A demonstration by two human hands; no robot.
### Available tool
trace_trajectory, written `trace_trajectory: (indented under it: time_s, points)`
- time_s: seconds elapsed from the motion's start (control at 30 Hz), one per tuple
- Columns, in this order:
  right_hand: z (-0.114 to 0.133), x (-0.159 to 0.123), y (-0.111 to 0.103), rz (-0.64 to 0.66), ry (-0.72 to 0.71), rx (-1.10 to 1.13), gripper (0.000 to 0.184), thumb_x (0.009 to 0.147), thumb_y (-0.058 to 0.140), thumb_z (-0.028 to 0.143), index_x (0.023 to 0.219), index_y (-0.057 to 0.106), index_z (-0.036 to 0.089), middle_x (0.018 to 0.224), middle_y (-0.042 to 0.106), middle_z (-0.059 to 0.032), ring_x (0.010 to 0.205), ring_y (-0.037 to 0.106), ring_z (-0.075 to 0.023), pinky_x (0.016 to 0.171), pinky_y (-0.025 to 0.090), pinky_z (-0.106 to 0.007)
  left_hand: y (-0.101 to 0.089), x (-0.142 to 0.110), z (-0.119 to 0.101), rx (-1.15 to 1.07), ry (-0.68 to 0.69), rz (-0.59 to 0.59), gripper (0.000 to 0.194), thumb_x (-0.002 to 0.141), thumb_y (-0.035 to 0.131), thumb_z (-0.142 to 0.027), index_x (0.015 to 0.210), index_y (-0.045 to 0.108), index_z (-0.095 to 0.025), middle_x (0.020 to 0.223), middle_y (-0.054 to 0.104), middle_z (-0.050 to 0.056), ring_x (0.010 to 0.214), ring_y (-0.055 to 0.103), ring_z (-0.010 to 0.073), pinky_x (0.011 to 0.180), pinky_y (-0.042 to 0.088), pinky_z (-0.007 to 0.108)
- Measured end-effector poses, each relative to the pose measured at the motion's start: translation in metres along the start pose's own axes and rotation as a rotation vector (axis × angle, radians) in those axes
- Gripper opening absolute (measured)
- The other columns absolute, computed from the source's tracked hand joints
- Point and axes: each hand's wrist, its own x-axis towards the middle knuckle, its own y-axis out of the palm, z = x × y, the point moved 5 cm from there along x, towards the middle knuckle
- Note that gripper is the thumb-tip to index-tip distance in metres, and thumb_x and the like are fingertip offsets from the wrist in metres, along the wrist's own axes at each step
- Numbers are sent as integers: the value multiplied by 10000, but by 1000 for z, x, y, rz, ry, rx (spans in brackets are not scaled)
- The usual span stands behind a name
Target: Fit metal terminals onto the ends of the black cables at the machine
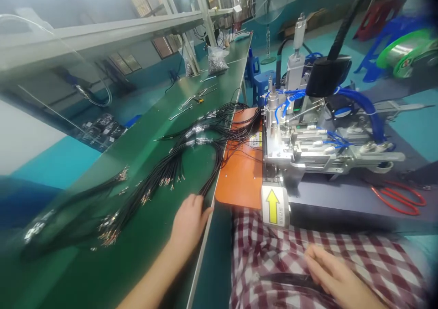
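My left hand (190, 220) is at the edge of the green table, its fingers curled over the end of a looped bundle of black cables (216, 165). Its fingertips are partly hidden beneath the hand. More black cables (164, 163) lie beside it in bundles, with bared, coloured wire ends and shiny wrapped sections. My right hand (326, 270) hovers low over a red-and-white checkered cloth (253, 254) on my lap. Its fingers are closed together, and what they hold, if anything, cannot be made out. A blurred dark strip (287, 279) shows beside that hand.
A metal machine (294, 149) with blue air tubes stands at the right, an orange plate (239, 186) in front of it. Red-handled pliers (398, 199) lie on its base. Tools (195, 99) and a bag of small parts (217, 60) rest farther along the green table (137, 263).
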Motion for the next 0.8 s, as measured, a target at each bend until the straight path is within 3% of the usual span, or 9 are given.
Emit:
trace_trajectory:
  time_s: [0.1,0.2,0.37,0.5,0.6,0.63,0.7,0.77,0.8]
  points:
    - [29,6,12,59,-74,-65,339,929,372,474,722,419,210,648,398,37,612,372,-135,587,320,-250,3,-3,25,-21,-107,47,224,925,361,-197,830,564,-189,794,583,56,671,583,198,580,445,292]
    - [50,13,20,95,-123,-81,334,950,341,455,736,417,210,676,427,30,648,398,-145,608,313,-262,8,4,30,-84,-165,93,211,906,360,-185,843,561,-190,861,592,68,700,589,203,618,447,310]
    - [65,16,23,119,-158,-82,320,955,360,434,737,426,210,681,434,33,651,407,-143,598,303,-267,8,13,38,-236,-240,161,112,847,428,-200,825,538,-189,777,587,50,716,591,215,646,442,329]
    - [73,12,22,133,-156,-88,309,952,390,417,732,440,207,659,438,38,625,392,-133,583,296,-268,-5,20,43,-407,-262,247,148,814,482,-227,947,527,-182,644,565,-15,563,564,174,545,425,290]
    - [94,8,28,179,-165,61,290,946,423,440,790,488,204,695,500,28,640,447,-128,611,346,-264,-16,31,22,-650,-250,345,266,880,437,-326,1087,522,-183,637,576,-33,474,549,139,468,423,256]
    - [104,7,31,216,-170,177,310,952,401,471,837,508,203,741,540,14,661,488,-129,639,380,-266,-16,36,9,-854,-263,397,307,903,424,-355,1125,526,-170,629,586,-23,489,563,144,479,441,260]
    - [126,6,35,334,-197,475,382,947,368,539,1013,517,194,939,611,-51,820,596,-164,704,440,-280,-16,48,-20,-1165,-231,421,321,911,452,-370,1086,570,-129,705,652,42,629,629,163,629,514,295]
    - [138,4,37,535,-75,750,526,931,275,613,1119,483,169,979,633,-109,838,649,-210,644,477,-299,-13,59,-45,-1230,-118,390,341,921,456,-343,1161,575,-131,984,679,118,909,651,199,809,516,333]
    - [140,4,33,570,-13,807,571,921,247,639,1135,470,159,957,647,-118,781,666,-208,596,470,-285,-13,63,-54,-1176,-42,353,355,923,461,-324,1219,552,-150,1090,651,125,993,624,204,857,500,342]
